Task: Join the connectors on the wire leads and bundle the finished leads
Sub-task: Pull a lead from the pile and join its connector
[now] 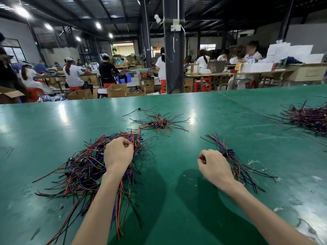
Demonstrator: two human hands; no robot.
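My left hand curls over the tangled pile of red, black and blue wire leads; my right hand curls beside a smaller bundle. Either grip's hold: I cannot tell.

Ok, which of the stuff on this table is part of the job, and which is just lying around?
Job: big wire-lead pile under the left hand; lead bundle by the right hand; small pile further back; far-right pile.
Lying about: white scraps on the green table; cardboard boxes beyond it.
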